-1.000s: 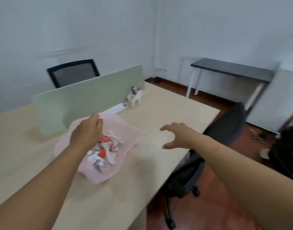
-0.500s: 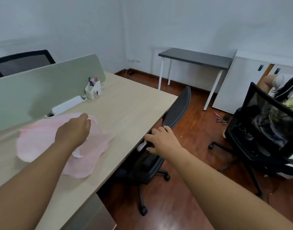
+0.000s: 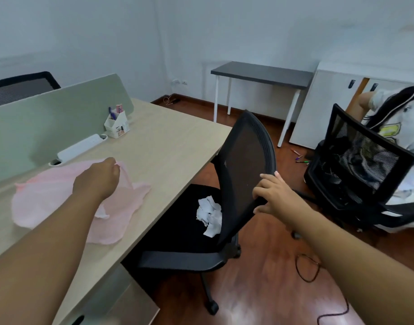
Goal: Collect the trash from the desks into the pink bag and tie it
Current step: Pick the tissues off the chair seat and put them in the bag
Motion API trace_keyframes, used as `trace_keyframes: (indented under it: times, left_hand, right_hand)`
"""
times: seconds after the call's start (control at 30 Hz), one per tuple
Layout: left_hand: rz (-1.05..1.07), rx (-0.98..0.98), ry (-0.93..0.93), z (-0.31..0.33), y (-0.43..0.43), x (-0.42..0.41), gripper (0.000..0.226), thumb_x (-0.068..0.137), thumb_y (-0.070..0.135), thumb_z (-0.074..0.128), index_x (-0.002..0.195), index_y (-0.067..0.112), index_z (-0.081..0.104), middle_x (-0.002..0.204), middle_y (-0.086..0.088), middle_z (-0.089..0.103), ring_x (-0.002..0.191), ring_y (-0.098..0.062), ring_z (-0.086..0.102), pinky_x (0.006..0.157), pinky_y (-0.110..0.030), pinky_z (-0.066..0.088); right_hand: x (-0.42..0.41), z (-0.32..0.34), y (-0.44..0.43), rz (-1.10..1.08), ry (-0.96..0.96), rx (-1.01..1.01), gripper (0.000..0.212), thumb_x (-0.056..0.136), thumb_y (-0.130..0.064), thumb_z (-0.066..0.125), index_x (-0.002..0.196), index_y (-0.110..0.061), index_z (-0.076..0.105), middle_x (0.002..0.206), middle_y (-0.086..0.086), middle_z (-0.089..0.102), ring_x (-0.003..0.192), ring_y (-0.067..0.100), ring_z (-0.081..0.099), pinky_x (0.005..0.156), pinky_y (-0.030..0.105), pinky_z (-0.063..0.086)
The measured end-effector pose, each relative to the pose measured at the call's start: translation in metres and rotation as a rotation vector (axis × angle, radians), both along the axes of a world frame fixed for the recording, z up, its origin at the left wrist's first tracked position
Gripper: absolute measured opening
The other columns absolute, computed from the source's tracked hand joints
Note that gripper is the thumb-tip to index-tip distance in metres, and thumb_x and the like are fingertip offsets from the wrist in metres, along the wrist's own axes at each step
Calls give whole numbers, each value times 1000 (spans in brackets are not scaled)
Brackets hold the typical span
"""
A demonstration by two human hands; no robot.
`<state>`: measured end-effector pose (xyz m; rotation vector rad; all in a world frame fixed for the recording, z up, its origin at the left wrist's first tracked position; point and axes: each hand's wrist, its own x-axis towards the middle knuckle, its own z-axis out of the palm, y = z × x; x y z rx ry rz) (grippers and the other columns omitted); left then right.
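Pale blue walls close off a small office with a red-brown wood floor (image 3: 260, 289); a light wood desk (image 3: 168, 141) fills my lower left, backed by a grey-green divider (image 3: 51, 113) toward ten o'clock. I see my left hand (image 3: 98, 179) over the pink bag (image 3: 49, 195), its fingers curled shut and pinching a fold of the bag's rim near the top edge; the bag lies slumped flat on the desk at about nine o'clock, and its contents are hidden from me. My right hand (image 3: 271, 195) grips the right edge of the backrest of a black mesh chair (image 3: 246, 165) at centre, fingers wrapped over the frame and thumb underneath. On that chair's black seat, just beside the backrest, lies a crumpled white paper (image 3: 209, 215), well apart from the bag. At eleven o'clock on the desk a white pen holder (image 3: 117, 125) stands near the divider, with a white power strip (image 3: 82, 146) just beside it. Toward one o'clock a dark side table (image 3: 262, 73) stands against the wall; at three o'clock a second mesh chair (image 3: 363, 165) has a seated person (image 3: 395, 127) partly behind it; coloured pens (image 3: 301, 158) lie on the floor between the chairs.
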<state>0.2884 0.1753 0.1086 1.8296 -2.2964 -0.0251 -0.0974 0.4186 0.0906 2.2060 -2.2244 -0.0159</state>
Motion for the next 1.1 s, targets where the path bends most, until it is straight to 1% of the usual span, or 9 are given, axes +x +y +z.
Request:
trace_keyframes:
  times: [0.13,0.3,0.37,0.47,0.67,0.8,0.9,1.0,1.1]
  left_hand:
    - [-8,18,6,1,1,-5,27,99,31,27,83,19,45,82,-7,51,79,-34,52,60,-35,38]
    - [-31,14,16,-4,6,-3,27,101,32,27,87,17,45,95,-16,61,81,-34,54,62,-36,39]
    - [-51,17,23,-9,10,-1,27,101,34,28,98,17,48,103,-19,63,87,-36,58,67,-37,42]
    - [-76,42,32,-26,14,5,28,102,35,28,110,19,50,110,-20,65,94,-37,61,70,-38,43]
    - [-138,137,50,-78,10,6,26,102,34,28,109,17,47,99,-17,67,85,-34,62,67,-38,46]
    - [-192,199,54,-119,-5,-6,18,102,31,27,95,19,38,82,-9,61,68,-30,54,58,-36,41]
    - [-211,212,64,-150,-20,-21,15,102,30,28,92,22,35,74,0,52,66,-28,51,56,-34,37]
    - [-194,235,69,-175,-34,-37,17,102,31,31,95,20,41,82,-2,56,75,-30,57,60,-35,39]
    - [-119,169,42,-189,-49,-48,19,99,29,43,99,12,52,93,-10,62,86,-35,60,70,-40,45]
  right_hand:
    - [-18,-2,18,-23,113,53,36,88,-43,64,120,-27,60,130,-4,53,148,22,18,120,48,-3]
    - [5,-13,10,42,348,67,56,81,-48,66,132,-35,47,129,-2,51,131,23,41,118,54,-1]
    - [31,-20,-8,41,302,33,62,79,-52,65,135,-35,45,128,-3,50,129,22,42,119,53,1]
    - [69,-38,-37,15,158,81,65,82,-52,62,140,-35,38,136,-3,45,130,22,39,118,45,16]
    - [112,-90,-75,-16,49,226,64,85,-50,59,142,-34,35,139,0,44,126,24,41,106,37,35]
    - [116,-121,-93,-132,-33,298,63,88,-50,56,144,-33,34,136,0,45,126,23,40,100,35,38]
    - [110,-148,-100,-229,-112,328,62,88,-48,57,143,-30,34,135,0,44,123,23,40,95,34,42]
    - [102,-180,-107,-287,-148,374,65,88,-48,58,144,-29,33,138,1,40,123,23,39,96,33,42]
    - [89,-209,-125,-344,-237,409,67,86,-45,60,145,-28,33,141,3,36,125,25,37,99,35,42]
